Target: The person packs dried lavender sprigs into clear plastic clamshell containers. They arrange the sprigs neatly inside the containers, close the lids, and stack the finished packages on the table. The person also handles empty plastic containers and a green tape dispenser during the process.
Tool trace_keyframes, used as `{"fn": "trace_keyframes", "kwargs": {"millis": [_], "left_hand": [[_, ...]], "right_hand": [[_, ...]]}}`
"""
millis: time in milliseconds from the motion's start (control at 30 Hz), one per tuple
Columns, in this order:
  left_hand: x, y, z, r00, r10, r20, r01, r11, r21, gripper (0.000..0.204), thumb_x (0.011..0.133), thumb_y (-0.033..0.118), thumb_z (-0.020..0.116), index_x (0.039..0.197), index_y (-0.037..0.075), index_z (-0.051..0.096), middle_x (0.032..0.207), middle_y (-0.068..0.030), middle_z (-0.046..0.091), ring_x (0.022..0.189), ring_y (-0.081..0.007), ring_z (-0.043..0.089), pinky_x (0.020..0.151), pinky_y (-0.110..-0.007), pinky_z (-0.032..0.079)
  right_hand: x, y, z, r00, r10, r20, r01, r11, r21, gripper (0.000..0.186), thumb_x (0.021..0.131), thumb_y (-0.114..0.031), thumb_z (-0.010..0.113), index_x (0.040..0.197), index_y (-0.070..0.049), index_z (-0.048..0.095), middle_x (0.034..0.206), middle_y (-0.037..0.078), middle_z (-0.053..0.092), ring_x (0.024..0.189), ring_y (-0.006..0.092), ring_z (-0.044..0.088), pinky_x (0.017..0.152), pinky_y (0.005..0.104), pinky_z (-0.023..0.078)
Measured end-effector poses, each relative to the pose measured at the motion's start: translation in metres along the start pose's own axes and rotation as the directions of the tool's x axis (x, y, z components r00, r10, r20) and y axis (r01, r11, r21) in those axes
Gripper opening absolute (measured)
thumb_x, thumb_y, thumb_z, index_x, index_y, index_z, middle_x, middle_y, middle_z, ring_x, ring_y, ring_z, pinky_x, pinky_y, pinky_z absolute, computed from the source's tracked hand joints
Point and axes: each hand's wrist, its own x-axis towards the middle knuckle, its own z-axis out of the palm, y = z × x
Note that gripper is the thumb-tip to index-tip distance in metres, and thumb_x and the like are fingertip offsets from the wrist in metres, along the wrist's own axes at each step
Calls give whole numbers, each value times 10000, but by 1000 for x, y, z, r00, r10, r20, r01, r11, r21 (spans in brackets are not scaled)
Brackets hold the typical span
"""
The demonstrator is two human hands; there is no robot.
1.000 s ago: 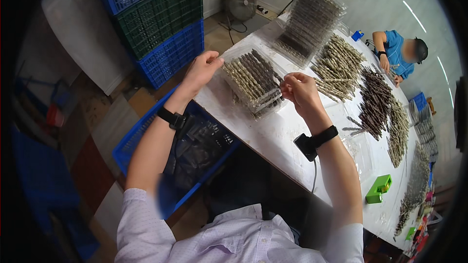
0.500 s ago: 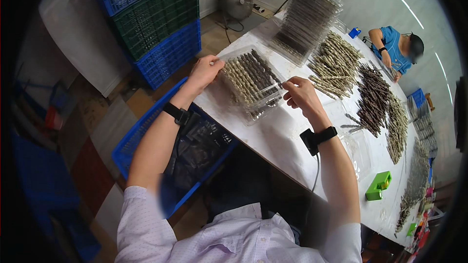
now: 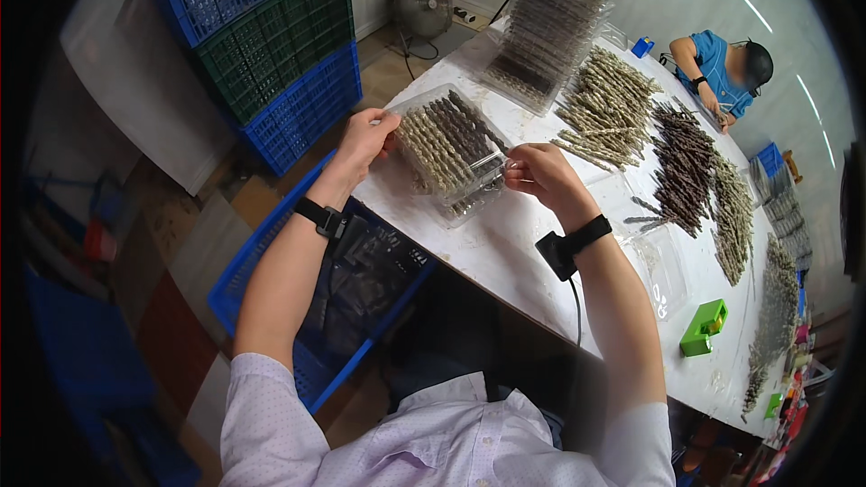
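A clear plastic box sits at the table's near-left edge, filled with rows of twisted sticks, pale cream on the left and dark brown on the right. My left hand is closed on its upper left edge, thumb and fingers gripping the plastic. At the opposite side, my right hand pinches the box's right edge near the corner. Beneath that box shows another clear plastic box, mostly hidden. Black straps with small devices are on both wrists.
Behind stands a tall stack of filled boxes. To the right lie piles of pale sticks and dark sticks, plus a green tape dispenser. A blue crate is below the edge; a co-worker sits at the far end.
The view has shifted slightly, moving the scene leftward. The fingers of my right hand have drawn closer together at the box's edge. My left hand keeps its hold.
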Motion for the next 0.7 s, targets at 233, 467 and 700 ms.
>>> {"fn": "trace_keyframes", "kwargs": {"millis": [233,467,700], "left_hand": [[-10,5,-1,997,19,-73,-26,995,-94,225,895,262,654,984,55,650,771,10,594,665,-90,564,557,-230,429],[-94,43,28,1000,29,-7,-26,741,-670,225,940,250,600,1055,58,627,943,-9,652,806,-103,612,674,-258,502],[-195,25,110,952,142,272,79,743,-665,423,977,202,566,1313,6,400,1162,-71,583,998,-120,597,803,-256,529]], "right_hand": [[-15,-8,11,999,-32,2,32,995,95,110,892,-111,571,863,-6,584,706,20,561,613,108,559,626,253,520],[-85,-8,6,989,-128,67,103,948,302,97,904,-111,567,920,-15,575,752,18,564,653,100,576,630,251,528],[-176,46,-32,985,-143,-93,166,931,325,189,894,-72,566,1050,36,573,838,44,604,702,113,616,654,257,563]]}}
